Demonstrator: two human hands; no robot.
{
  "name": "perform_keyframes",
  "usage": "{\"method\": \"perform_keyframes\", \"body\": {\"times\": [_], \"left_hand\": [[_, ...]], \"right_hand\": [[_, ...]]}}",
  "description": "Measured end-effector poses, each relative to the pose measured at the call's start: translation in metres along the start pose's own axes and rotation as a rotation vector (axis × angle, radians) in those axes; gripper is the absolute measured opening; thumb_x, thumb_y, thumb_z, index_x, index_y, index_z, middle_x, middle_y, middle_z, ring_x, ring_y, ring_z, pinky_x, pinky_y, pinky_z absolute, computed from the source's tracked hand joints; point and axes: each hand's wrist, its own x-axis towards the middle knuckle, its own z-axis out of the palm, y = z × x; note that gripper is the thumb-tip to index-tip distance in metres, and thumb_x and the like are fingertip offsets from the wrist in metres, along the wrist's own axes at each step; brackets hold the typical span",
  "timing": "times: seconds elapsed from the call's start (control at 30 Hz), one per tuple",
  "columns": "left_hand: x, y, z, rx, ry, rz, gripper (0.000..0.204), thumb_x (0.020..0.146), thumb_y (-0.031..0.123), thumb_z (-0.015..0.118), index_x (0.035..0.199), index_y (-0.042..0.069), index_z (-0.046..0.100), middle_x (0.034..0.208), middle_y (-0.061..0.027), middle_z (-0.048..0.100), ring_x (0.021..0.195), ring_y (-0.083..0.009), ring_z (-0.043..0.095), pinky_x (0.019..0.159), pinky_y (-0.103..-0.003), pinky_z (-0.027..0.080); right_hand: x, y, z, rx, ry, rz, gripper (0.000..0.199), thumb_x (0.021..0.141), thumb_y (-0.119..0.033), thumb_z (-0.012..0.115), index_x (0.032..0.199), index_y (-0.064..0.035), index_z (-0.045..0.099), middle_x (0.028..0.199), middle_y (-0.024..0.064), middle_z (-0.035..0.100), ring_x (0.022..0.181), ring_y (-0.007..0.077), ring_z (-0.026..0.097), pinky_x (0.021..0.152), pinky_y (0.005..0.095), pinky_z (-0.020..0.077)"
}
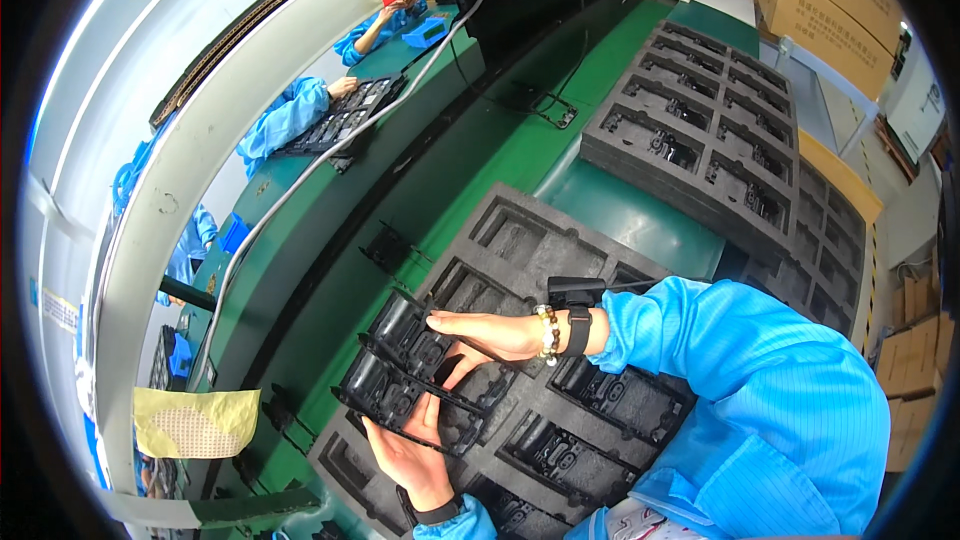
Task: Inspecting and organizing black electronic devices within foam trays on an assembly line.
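1. The person's left hand (415,462) grips a pair of black plastic parts (385,390) from the near side, seemingly to bear their weight.
2. The right hand (490,335) grips the same pair from the right, thumb on top, probably so the two sit together without tipping.
3. The pair is above the left edge of a grey foam tray (580,260). Its pockets hold similar parts (562,453) apart, likely against knocks.
4. Far right, stacked foam trays (660,195) stand aside, perhaps for elbow room.
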Motion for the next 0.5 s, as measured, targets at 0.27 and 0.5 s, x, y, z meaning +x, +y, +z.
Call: {"method": "perform_keyframes", "body": {"times": [0.27,0.5], "left_hand": [[-0.0006,0.0012,-0.0077,-0.028,-0.042,-0.01,0.055,0.102,0.041,0.037,0.144,0.006,0.036,0.141,-0.0183,0.046,0.124,-0.0416,0.05,0.107,-0.052,0.039],[0.0023,0.0011,-0.0066,-0.101,-0.071,-0.068,0.05,0.102,0.041,0.038,0.14,0.01,0.042,0.136,-0.016,0.052,0.118,-0.0402,0.054,0.101,-0.05,0.045]], "right_hand": [[0.0001,0.0019,0.0012,-0.002,0.022,0.015,0.054,0.102,-0.047,0.038,0.142,-0.0109,0.035,0.137,0.0103,0.05,0.119,0.0283,0.055,0.095,0.0438,0.0505],[-0.0023,0.0002,-0.001,0.015,0.095,0.022,0.05,0.102,-0.046,0.041,0.135,-0.0093,0.043,0.13,0.0105,0.057,0.112,0.0254,0.06,0.091,0.0409,0.0541]]}}
